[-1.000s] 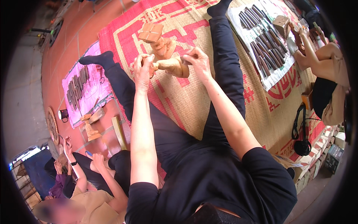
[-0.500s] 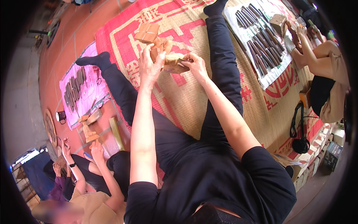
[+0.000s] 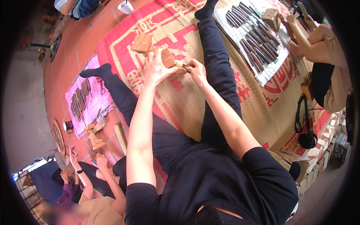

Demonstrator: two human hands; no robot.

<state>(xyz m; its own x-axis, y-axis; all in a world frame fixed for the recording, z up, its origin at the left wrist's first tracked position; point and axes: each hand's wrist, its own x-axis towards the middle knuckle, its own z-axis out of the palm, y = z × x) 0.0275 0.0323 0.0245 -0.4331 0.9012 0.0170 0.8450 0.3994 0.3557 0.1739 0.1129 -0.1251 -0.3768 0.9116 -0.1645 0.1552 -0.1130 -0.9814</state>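
Note:
Out over the woven mat, between my legs, my left hand [image 3: 154, 72] is closed around a reddish-brown wooden carving [image 3: 141, 43]. The carving lies tilted; its square block end, marked with pale crossing lines, sticks out at the far left, and a rounded part shows beside my thumb. My fingers hide much of its middle. Close at its right end, my right hand [image 3: 197, 72] pinches a small, thin brown piece [image 3: 184, 67], perhaps folded sandpaper, which my fingers partly cover. The piece is against or very near the carving; exact contact is unclear.
Several dark-handled tools lie in rows on a white cloth [image 3: 265, 79] at right and on a pink cloth [image 3: 98, 71] at left. Another carving [image 3: 96, 141] stands on the tiles near co-workers at lower left. A co-worker [image 3: 318, 52] sits at far right. A white cup [image 3: 125, 7] stands far off.
The carving has turned in my left hand, with its rounded part now showing beside my thumb. My left hand has shifted slightly; my right hand keeps its pinch.

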